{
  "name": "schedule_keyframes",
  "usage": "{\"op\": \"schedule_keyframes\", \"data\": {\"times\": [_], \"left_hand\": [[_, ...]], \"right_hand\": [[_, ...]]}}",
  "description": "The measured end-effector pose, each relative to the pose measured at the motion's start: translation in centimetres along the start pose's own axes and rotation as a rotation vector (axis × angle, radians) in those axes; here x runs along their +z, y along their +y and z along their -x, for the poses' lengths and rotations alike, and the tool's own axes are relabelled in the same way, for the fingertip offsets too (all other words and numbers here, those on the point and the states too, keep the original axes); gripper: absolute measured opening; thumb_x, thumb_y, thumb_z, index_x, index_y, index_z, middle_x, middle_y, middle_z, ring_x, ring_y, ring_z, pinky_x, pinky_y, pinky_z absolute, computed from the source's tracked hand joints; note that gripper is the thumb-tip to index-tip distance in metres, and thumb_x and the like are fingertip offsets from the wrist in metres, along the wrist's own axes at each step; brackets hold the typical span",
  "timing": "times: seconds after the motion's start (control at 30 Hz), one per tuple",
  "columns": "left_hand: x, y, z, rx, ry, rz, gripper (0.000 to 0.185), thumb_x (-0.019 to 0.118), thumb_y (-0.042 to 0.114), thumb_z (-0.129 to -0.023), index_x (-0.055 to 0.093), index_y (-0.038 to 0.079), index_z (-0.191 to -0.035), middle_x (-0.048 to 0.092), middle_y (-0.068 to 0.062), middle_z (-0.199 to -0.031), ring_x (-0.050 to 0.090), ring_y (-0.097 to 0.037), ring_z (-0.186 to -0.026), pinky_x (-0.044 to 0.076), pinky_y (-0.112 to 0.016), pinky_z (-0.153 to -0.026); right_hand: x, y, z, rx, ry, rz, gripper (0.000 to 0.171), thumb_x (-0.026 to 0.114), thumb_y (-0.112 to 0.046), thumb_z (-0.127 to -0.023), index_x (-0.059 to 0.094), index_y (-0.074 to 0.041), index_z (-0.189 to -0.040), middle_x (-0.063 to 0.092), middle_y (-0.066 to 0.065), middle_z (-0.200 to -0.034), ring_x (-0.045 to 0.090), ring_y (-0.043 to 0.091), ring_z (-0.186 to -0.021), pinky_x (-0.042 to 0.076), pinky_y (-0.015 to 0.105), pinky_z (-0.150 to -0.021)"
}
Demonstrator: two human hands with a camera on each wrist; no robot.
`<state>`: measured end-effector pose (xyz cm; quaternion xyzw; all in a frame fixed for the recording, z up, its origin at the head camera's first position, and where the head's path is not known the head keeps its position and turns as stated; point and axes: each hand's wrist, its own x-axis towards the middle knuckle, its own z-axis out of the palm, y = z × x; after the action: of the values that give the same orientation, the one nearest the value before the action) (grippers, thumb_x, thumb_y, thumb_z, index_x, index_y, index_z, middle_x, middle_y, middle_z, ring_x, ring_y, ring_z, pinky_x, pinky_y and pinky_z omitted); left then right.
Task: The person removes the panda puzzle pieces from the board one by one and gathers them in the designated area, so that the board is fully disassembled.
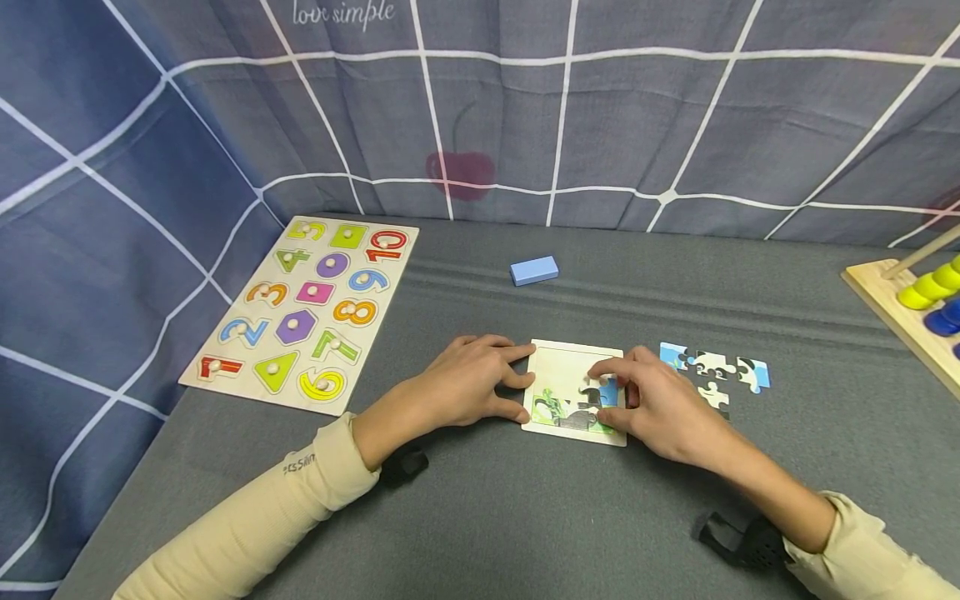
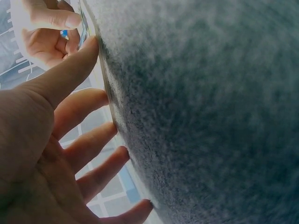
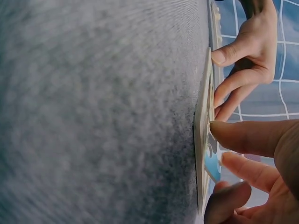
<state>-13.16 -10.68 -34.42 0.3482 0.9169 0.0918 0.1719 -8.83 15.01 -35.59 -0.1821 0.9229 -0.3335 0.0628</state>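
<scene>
My left hand (image 1: 468,379) rests with relaxed fingers against the puzzle tray's (image 1: 573,362) left edge. My right hand (image 1: 660,400) pinches a blue puzzle piece (image 1: 607,392) on the tray's lower right area.

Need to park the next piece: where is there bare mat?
Free: between number board and puzzle tray, and the near mat before both hands. Crowded: right of the tray, where loose pieces lie.
</scene>
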Motion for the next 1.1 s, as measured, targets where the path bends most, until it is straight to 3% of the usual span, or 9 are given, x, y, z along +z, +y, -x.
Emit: {"op": "schedule_keyframes", "data": {"times": [0.23, 0.53, 1.1], "left_hand": [[0.0, 0.0, 0.01, 0.001, 0.01, 0.008, 0.054, 0.074, 0.05, -0.084, 0.067, 0.025, -0.131, 0.038, 0.007, -0.155, 0.035, -0.019, -0.14, 0.028, -0.055, -0.11], [-0.02, 0.01, 0.04, 0.004, 0.014, 0.011, 0.053, 0.074, 0.05, -0.083, 0.068, 0.025, -0.13, 0.039, 0.006, -0.154, 0.036, -0.02, -0.14, 0.028, -0.055, -0.11], [-0.04, 0.02, 0.06, 0.002, 0.011, 0.012, 0.054, 0.074, 0.05, -0.084, 0.067, 0.025, -0.131, 0.039, 0.006, -0.155, 0.036, -0.02, -0.14, 0.028, -0.055, -0.11]], "right_hand": [[-0.06, -0.04, 0.05, -0.021, 0.008, 0.006, 0.037, 0.082, -0.01, -0.079, 0.068, -0.018, -0.112, 0.048, 0.002, -0.091, 0.047, 0.011, -0.072, 0.038, 0.029, -0.055], [-0.07, 0.1, -0.05, -0.045, -0.027, -0.014, 0.033, 0.075, -0.003, -0.083, 0.066, -0.02, -0.109, 0.048, -0.008, -0.065, 0.046, 0.007, -0.06, 0.04, 0.028, -0.054], [-0.09, 0.38, -0.04, -0.074, -0.022, -0.044, 0.035, 0.069, 0.005, -0.085, 0.068, -0.017, -0.114, 0.051, -0.009, -0.069, 0.045, 0.006, -0.06, 0.039, 0.027, -0.054]]}}
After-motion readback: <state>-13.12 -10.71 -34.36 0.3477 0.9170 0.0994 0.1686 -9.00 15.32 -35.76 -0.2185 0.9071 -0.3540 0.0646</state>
